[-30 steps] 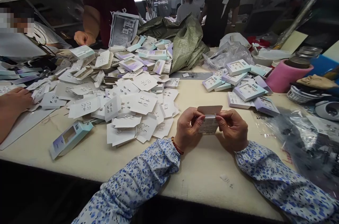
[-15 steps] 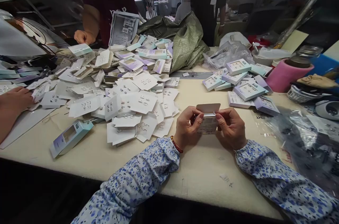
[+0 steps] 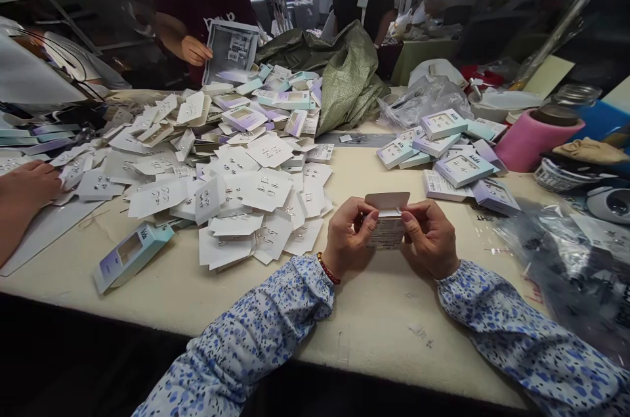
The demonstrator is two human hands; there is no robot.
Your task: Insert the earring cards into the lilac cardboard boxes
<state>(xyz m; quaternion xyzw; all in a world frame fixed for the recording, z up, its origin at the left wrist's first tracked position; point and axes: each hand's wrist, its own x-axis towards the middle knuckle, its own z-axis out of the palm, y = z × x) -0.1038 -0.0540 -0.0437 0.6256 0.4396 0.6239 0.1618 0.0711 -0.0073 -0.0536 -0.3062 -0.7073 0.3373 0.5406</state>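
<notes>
1. I have both hands raised just above the near edge of the table [image 3: 374, 331], meeting at the middle of the view.
2. My left hand [image 3: 348, 238] pinches the left side of a small box [image 3: 388, 226] — thumb and forefinger closed on it near its top.
3. My right hand [image 3: 431, 238] grips the right side of the same box, fingers curled tight against it.
4. The box stands upright between the two hands, clear of the table surface, with its top flap [image 3: 387, 199] lifted open and pointing away from me.
5. Left of my hands lies a wide heap of white cards [image 3: 246, 194], each carrying small earrings; it is near the left hand but not touching it.
6. A single pale blue box [image 3: 132, 254] lies flat at the near-left, apart from the heap's edge.
7. To the right and farther back sits a stack of finished boxes [image 3: 457, 154], well apart from my right hand.
8. A co-worker's hand [image 3: 27, 187] rests on cards at the far left — another person's hand [image 3: 194, 49] touches a grey packet [image 3: 230, 52] across the table.
9. A green sack [image 3: 344, 75] is crumpled behind the heap.
</notes>
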